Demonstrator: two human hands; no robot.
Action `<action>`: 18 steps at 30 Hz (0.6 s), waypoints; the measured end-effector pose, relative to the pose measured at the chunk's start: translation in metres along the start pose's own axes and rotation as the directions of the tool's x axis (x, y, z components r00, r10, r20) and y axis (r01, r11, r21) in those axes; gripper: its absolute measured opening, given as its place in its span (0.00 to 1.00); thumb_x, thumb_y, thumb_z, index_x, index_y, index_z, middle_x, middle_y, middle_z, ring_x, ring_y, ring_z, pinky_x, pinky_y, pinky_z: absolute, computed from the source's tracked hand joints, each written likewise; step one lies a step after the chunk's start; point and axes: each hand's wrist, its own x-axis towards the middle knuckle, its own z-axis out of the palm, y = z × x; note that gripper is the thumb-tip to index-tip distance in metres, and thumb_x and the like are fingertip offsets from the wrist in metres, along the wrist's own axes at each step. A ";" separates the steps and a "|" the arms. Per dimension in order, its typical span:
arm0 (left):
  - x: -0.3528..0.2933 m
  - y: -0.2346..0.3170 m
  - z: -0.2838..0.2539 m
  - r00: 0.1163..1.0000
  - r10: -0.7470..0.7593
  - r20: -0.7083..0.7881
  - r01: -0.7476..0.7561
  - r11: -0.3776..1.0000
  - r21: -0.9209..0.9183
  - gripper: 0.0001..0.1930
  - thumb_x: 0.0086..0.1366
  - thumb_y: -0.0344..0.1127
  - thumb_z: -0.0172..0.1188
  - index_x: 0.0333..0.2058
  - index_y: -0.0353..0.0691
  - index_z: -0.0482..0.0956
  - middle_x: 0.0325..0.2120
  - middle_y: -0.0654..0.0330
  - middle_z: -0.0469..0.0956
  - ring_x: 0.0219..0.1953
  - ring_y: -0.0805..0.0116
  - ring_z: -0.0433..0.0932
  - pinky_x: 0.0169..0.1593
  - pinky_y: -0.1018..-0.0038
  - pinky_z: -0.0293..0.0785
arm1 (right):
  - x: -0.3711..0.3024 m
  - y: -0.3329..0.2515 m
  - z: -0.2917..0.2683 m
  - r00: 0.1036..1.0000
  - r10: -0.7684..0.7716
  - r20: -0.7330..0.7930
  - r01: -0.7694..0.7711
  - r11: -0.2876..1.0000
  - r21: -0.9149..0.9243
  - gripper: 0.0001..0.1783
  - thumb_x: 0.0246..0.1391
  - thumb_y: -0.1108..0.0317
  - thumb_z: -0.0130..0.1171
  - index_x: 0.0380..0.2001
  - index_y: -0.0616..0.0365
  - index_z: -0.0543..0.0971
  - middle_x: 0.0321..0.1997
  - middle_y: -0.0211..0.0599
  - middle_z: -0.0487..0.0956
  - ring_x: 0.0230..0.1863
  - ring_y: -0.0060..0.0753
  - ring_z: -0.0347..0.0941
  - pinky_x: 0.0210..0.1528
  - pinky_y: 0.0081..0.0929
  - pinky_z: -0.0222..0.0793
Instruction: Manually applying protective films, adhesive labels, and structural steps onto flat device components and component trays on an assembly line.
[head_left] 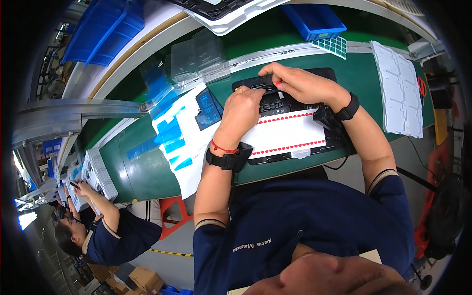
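Observation:
Both my hands work close together over a black, moulded part with recesses (275, 104) on the green bench. My left hand (241, 110) rests at its left side, with bent fingers pressed together near the middle. From the right, my right hand (307, 86) reaches over the far side, its fingers curled and its thumb pointing down to the part. Anything between the fingertips is hidden or too small to name. A white sheet with red scalloped edges (287, 133) covers the near half of the black part. A flat, dark battery-like pack (208, 109) lies left of my left hand.
White paper with blue film strips (169, 135) lies left, below clear plastic trays (196, 59). A blue bin (314, 22) and green gridded sheet (332, 46) are at the back. Right are a white moulded tray (397, 88) and red-handled scissors (422, 87). Another person (118, 231) works at far left.

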 end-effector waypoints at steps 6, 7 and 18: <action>0.001 -0.002 0.002 0.999 0.023 -0.035 -0.024 1.000 -0.007 0.11 0.52 0.21 0.54 0.34 0.33 0.81 0.25 0.49 0.79 0.30 0.52 0.76 0.37 0.64 0.72 | 0.005 -0.001 0.002 0.998 0.039 0.057 -0.035 0.997 -0.073 0.23 0.55 0.79 0.48 0.55 0.59 0.63 0.33 0.44 0.72 0.37 0.44 0.70 0.41 0.37 0.65; 0.002 -0.002 0.003 0.999 0.025 -0.034 -0.025 1.000 -0.010 0.11 0.52 0.21 0.54 0.34 0.33 0.81 0.25 0.49 0.79 0.31 0.52 0.76 0.37 0.64 0.72 | 0.005 0.000 0.003 0.998 0.039 0.041 -0.036 0.996 -0.077 0.25 0.53 0.81 0.49 0.55 0.58 0.63 0.31 0.39 0.70 0.34 0.41 0.68 0.39 0.34 0.65; 0.002 -0.002 0.003 0.999 0.019 -0.038 -0.019 1.000 -0.019 0.11 0.52 0.20 0.54 0.35 0.33 0.81 0.25 0.49 0.79 0.30 0.52 0.76 0.36 0.63 0.72 | 0.008 0.004 0.010 0.997 0.075 0.023 -0.074 0.995 -0.063 0.23 0.54 0.78 0.51 0.54 0.59 0.63 0.36 0.46 0.73 0.39 0.44 0.71 0.42 0.36 0.67</action>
